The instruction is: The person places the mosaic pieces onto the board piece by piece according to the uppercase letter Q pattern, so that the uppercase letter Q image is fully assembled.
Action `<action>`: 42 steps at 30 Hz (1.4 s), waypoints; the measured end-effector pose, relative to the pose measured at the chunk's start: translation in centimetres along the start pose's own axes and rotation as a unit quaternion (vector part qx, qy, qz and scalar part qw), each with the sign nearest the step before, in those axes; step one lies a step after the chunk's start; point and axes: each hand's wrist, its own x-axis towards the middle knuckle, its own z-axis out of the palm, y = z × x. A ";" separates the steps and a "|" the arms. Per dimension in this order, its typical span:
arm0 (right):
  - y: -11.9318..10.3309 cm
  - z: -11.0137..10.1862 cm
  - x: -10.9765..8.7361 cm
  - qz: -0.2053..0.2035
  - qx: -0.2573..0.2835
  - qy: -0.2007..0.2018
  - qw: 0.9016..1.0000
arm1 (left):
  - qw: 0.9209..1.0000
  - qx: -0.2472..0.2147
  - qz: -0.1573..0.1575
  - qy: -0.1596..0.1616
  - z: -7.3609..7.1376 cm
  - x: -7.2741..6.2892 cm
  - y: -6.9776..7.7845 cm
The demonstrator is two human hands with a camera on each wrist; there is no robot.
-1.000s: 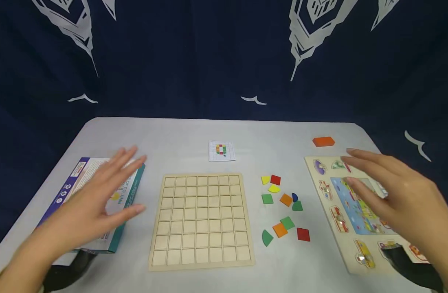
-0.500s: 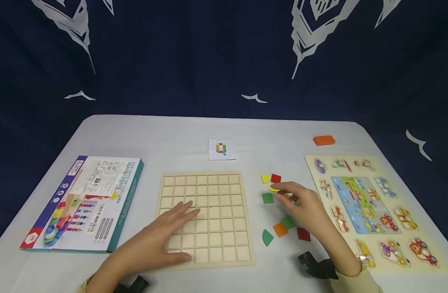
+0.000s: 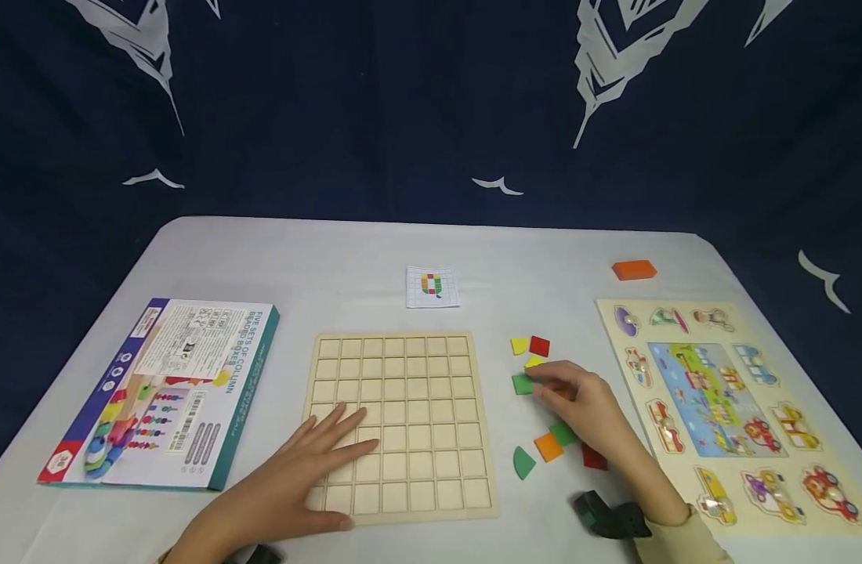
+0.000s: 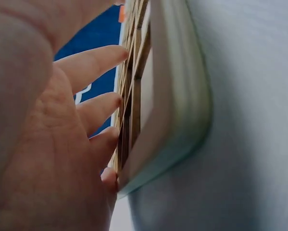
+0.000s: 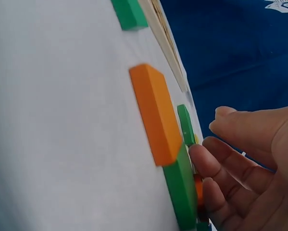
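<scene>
My left hand (image 3: 304, 470) rests with spread, straight fingers on the left part of a wooden grid board (image 3: 486, 501); the left wrist view shows its fingertips at the grid ridges. My right hand (image 3: 586, 411) hovers low over loose coloured pieces, fingers loosely bent, fingertips beside a green square (image 3: 522, 384). In the right wrist view its thumb stands apart from the fingers and nothing shows between them. An orange square (image 3: 548, 447), a green square (image 3: 562, 434), a red square (image 3: 594, 457) and a green quarter-round (image 3: 523, 463) lie nearer me. Other pieces are hidden under the hand.
Behind the board lies a small pattern card (image 3: 432, 287). A boxed set (image 3: 212, 345) sits at left, a picture knob puzzle (image 3: 713, 399) at right. An orange block (image 3: 634, 270) lies far right. Yellow (image 3: 519, 345) and red (image 3: 540, 346) pieces lie beyond the right hand.
Both hands have come down and inward from over the box and the puzzle. The left now lies on the board; the right has reached the pieces and shifted slightly toward the green square.
</scene>
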 end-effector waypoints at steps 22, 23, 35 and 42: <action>-0.8 1.0 1.5 -0.046 -0.077 0.030 0.996 | 0.999 -0.030 0.027 0.030 -0.4 -0.1 -0.9; -0.8 1.0 1.4 -0.043 -0.077 0.029 0.996 | 0.999 -0.030 0.027 0.030 -0.4 -0.1 -0.9; -1.1 1.1 0.9 -0.013 -0.044 0.031 0.998 | 1.000 -0.018 -0.002 0.020 0.2 -0.1 -0.6; -1.6 0.5 0.6 -0.006 0.025 0.033 0.999 | 0.999 -0.032 0.022 0.011 0.2 -0.3 -0.8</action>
